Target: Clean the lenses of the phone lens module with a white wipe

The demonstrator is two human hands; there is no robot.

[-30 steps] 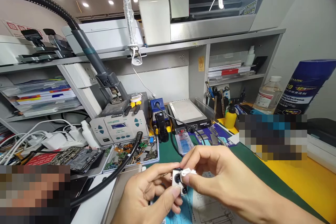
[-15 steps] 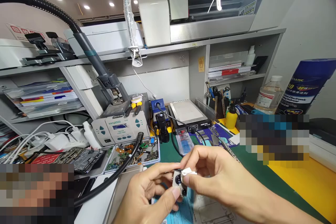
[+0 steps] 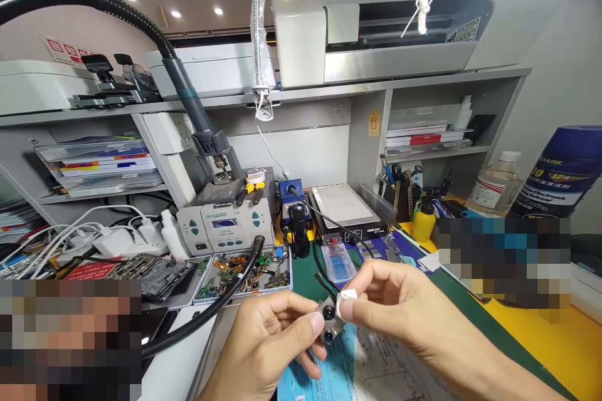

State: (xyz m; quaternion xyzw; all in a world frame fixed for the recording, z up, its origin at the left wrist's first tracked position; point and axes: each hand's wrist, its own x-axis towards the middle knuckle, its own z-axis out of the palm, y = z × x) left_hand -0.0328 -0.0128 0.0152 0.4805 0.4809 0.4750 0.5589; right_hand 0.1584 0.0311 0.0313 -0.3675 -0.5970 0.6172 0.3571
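Observation:
Between the thumb and fingers of my left hand (image 3: 268, 341) is a small silver camera module (image 3: 335, 324) with two dark round lenses facing me; a thin dark strip sticks out at its top. My right hand (image 3: 399, 304) pinches a small folded white wipe (image 3: 348, 294) right beside the upper lens; whether it touches the glass I cannot tell. Both hands are over a blue and white printed sheet (image 3: 338, 366) on the green mat (image 3: 451, 291).
A tray (image 3: 221, 293) of loose circuit parts and a grey soldering station (image 3: 226, 225) stand at the left, with a black hose (image 3: 207, 319) crossing in front. A heating plate (image 3: 338, 203) is behind the hands. A yellow bottle (image 3: 424, 222) and a blue can (image 3: 559, 169) stand at the right.
The head view has turned slightly left and up. The wipe has moved off the upper lens to its edge, and more of the camera module shows.

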